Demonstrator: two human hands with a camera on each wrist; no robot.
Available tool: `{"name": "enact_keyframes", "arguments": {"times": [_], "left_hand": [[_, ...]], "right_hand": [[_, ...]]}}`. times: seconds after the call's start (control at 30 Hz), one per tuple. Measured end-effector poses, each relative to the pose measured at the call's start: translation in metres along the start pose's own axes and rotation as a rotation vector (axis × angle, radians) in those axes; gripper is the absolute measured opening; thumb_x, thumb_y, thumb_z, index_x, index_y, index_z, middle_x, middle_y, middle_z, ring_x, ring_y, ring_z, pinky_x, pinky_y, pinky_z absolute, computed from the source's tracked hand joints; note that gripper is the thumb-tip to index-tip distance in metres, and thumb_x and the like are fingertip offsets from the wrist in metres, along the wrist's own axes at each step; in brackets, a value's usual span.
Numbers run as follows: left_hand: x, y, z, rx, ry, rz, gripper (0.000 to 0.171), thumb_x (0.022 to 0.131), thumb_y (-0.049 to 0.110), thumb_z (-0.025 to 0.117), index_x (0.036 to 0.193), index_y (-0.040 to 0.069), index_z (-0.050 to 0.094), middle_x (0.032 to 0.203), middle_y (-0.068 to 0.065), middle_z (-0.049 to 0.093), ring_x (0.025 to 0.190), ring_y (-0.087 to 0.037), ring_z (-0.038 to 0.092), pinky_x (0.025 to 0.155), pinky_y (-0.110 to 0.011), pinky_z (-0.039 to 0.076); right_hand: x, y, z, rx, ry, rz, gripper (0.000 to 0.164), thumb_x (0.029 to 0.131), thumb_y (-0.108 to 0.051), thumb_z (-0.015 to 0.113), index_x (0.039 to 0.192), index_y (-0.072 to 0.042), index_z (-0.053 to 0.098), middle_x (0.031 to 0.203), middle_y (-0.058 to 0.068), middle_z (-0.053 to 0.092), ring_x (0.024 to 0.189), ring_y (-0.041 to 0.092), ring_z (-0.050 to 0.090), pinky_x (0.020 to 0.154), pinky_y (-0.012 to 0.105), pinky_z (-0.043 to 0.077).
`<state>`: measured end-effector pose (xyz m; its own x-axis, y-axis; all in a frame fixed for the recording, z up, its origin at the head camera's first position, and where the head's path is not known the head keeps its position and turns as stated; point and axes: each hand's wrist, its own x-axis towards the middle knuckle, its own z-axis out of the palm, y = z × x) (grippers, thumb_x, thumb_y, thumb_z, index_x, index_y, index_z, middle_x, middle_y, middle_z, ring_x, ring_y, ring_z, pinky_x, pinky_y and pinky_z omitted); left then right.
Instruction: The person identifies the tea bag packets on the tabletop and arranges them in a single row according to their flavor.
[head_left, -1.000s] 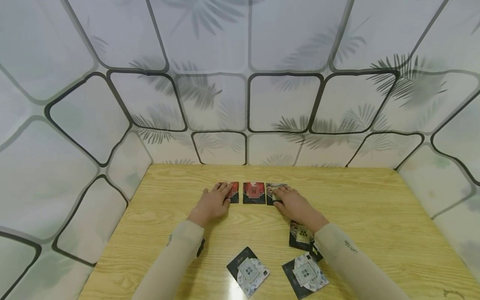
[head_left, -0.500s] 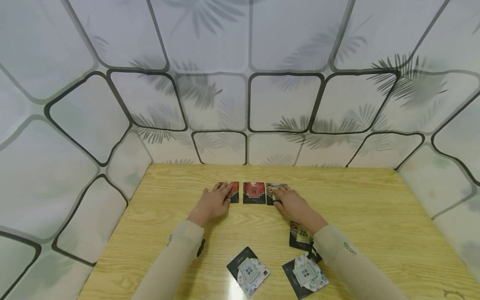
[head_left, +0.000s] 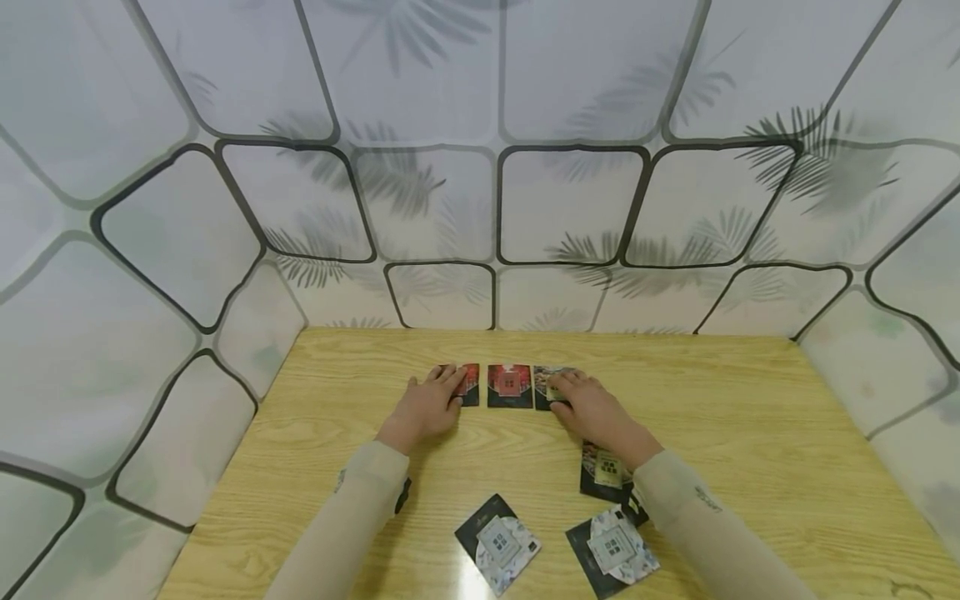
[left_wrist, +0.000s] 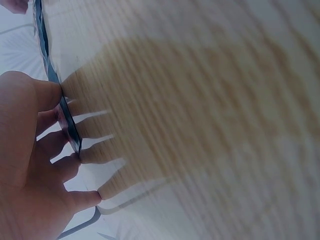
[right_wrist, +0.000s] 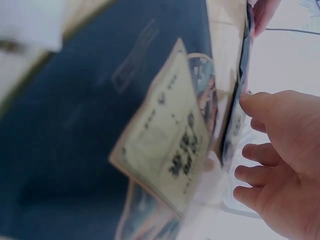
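Three square packets lie in a row toward the far side of the wooden table (head_left: 322, 450). The left hand (head_left: 426, 407) rests on the left packet (head_left: 472, 387), covering its left part; its fingers are spread and the thumb touches the near edge. The right hand (head_left: 596, 410) lies over the right part of the right packet (head_left: 543, 390), fingers slightly bent and parted, thumb at the near edge. Between them sits the red middle packet (head_left: 510, 386), a narrow gap on its left and the right packet just beside it (whether those two touch, I cannot tell).

Nearer the person, a yellow-labelled packet (head_left: 606, 473) lies below the right wrist, which hides its upper right corner. A small dark object (head_left: 637, 507) peeks out beside the right sleeve (head_left: 720, 533), too covered to identify. Two pale packets lie askew at the front: one (head_left: 498, 544) between the forearms, the other (head_left: 613, 550) near the yellow-labelled packet and close to the right sleeve. The left sleeve (head_left: 337, 525) crosses bare wood. Behind the table's far edge rises a pale wall (head_left: 570, 208) (dark-lined shapes and grey leaves).
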<state>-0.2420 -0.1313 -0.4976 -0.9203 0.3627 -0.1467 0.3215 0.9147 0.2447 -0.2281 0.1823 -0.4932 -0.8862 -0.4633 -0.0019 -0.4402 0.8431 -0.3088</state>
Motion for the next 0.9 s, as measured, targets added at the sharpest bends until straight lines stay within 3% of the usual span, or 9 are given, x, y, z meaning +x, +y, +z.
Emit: {"name": "enact_keyframes", "arguments": {"times": [0.37,0.9], "left_hand": [[-0.002,0.001,-0.001,-0.006,0.007,0.002,0.059,0.113,0.031,0.047,0.168,0.017,0.032,0.172,-0.012,0.033,0.160,-0.038,0.030,0.123,-0.073,0.028],[-0.002,0.001,-0.001,0.005,0.010,0.013,0.059,0.113,0.031,0.047,0.168,0.016,0.033,0.172,-0.013,0.034,0.159,-0.039,0.031,0.122,-0.074,0.028]], "right_hand": [[-0.023,-0.002,-0.014,-0.026,0.048,-0.025,0.051,0.107,-0.021,0.063,0.150,0.004,0.054,0.155,0.032,0.050,0.145,0.056,0.043,0.119,0.070,0.035],[-0.087,0.000,-0.013,-0.016,0.104,-0.001,0.048,0.105,-0.027,0.066,0.144,0.002,0.061,0.149,0.033,0.056,0.142,0.057,0.046,0.116,0.071,0.039]]}}
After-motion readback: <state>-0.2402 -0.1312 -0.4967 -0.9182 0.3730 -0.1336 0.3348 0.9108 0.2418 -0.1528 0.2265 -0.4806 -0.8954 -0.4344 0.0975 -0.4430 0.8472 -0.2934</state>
